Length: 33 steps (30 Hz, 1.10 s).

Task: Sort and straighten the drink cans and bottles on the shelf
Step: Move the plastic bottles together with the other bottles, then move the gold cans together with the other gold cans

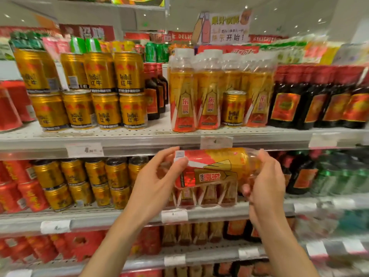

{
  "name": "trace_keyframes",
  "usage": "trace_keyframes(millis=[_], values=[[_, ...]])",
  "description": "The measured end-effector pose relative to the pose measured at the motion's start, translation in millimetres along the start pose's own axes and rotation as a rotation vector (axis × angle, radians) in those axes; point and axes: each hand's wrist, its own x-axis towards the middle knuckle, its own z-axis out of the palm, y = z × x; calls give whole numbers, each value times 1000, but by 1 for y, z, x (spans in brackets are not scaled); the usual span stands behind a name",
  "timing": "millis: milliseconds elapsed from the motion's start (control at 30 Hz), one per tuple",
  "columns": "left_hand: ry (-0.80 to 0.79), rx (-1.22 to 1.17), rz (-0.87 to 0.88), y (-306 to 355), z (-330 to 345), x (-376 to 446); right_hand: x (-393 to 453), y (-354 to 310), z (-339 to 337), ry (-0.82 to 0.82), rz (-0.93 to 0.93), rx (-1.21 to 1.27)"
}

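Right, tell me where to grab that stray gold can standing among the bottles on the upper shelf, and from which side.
Take the gold can by its upper body, coming straight from the front. It stands upright near the shelf edge with tall bottles close on both sides, so a sideways reach looks cramped. Both hands are busy holding a bottle sideways; free one first.

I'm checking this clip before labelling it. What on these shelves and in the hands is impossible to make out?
Head view only:
- Price tags: print blurred, unreadable.
- Held bottle: its cap end is hidden by the right hand; its base is partly covered by the left hand.
- Bottom shelf: goods blurred, cut off by the lower edge.
- Far-right bottles: motion-blurred, labels illegible.
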Motion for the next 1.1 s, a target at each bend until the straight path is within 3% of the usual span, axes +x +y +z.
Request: trace_keyframes(millis=[500,733,967,1100], values=[[-55,-97,89,20,22,41,45,-42,8,-3,-190,-42],[-21,-101,74,35,36,46,70,-60,11,-118,-301,-143],[-27,-187,36,51,90,52,116,-88,-13,-235,-464,-200],[-44,-121,54,63,125,64,158,-113,-30,-249,-484,-222]])
